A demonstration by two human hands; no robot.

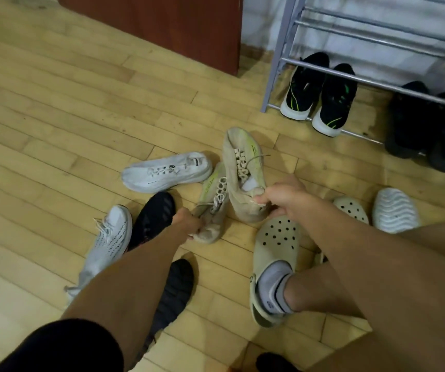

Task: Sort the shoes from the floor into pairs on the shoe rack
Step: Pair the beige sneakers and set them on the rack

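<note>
Two beige sneakers with white laces lie in the middle of the wooden floor. My left hand grips the heel of the nearer beige sneaker. My right hand holds the heel collar of the other beige sneaker, toe pointing away. The metal shoe rack stands at the upper right. Its bottom shelf carries a black pair with green accents and a dark pair.
Loose on the floor: a white sneaker, a white knit sneaker, two black shoes, a cream clog and a white slide. A socked foot wears another cream clog. A brown cabinet stands behind.
</note>
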